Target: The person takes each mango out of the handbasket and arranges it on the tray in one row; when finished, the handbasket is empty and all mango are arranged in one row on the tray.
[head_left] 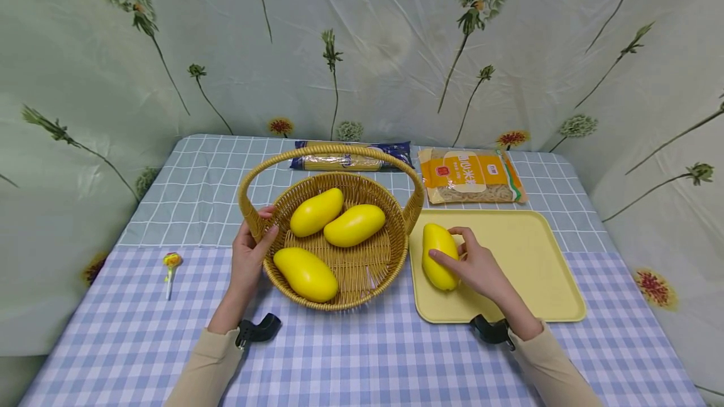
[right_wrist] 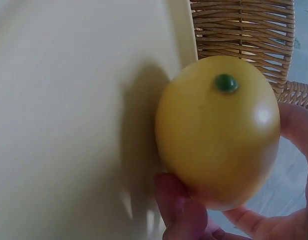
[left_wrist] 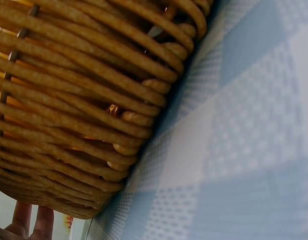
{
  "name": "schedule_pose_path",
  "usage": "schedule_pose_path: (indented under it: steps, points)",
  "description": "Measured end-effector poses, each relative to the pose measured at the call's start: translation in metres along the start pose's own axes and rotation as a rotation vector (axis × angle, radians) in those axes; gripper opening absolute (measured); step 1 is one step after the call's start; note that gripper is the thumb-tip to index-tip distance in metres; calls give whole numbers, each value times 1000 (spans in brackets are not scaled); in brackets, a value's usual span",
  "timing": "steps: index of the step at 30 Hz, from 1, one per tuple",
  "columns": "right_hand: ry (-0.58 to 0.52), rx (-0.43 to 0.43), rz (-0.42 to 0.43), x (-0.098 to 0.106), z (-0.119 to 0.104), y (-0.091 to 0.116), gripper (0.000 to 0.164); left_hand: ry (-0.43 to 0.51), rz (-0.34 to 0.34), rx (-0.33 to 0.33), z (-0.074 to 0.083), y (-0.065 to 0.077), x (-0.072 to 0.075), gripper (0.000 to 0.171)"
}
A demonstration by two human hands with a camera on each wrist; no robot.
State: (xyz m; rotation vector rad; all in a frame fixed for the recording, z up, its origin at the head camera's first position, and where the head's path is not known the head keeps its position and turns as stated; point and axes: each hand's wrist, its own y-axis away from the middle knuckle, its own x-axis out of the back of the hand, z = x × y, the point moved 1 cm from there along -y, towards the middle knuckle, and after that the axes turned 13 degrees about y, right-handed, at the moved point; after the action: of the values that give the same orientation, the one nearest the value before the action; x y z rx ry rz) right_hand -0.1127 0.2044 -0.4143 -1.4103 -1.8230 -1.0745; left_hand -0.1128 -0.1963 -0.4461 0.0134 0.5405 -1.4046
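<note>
A woven wicker basket (head_left: 351,287) with a tall arched handle holds three yellow mangoes, one of them (head_left: 305,274) at the front left. My left hand (head_left: 249,256) grips the basket's left side at the foot of the handle. In the left wrist view, fingers (left_wrist: 41,222) show past the basket's woven wall (left_wrist: 69,115). Over the left part of a pale yellow tray (head_left: 520,269), my right hand (head_left: 475,265) holds another mango (head_left: 438,256) between thumb and fingers. The right wrist view shows this mango (right_wrist: 218,135) end-on with a green stem tip; whether it touches the tray I cannot tell.
Behind the basket lies a blue-ended pack of noodles (head_left: 345,159). An orange bag of dry food (head_left: 472,174) lies behind the tray. A wrapped lollipop (head_left: 171,269) is at the left on the checked tablecloth (head_left: 362,363). A flowered curtain hangs behind the table.
</note>
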Motion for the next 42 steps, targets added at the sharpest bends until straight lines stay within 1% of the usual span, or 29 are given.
schedule_pose_path:
  steps: [12,21,28,31,35,38,42]
  points:
    - [9,15,10,-2,-1,1,74,-2,-2,14,2,0,-1,29]
    - [15,6,-3,0,-1,4,78,0,0,9,4,1,-3,28]
    - [10,14,-1,2,1,8,79,3,0,6,3,1,-3,27]
    - [49,25,28,3,2,10,78,2,0,8,2,1,-2,28]
    - [101,47,99,4,1,13,73,0,1,7,1,1,-1,28]
    - [90,68,168,4,0,16,66,2,-3,4,1,0,-1,28]
    - [61,128,303,3,-3,20,50,4,-9,-1,1,1,-1,29]
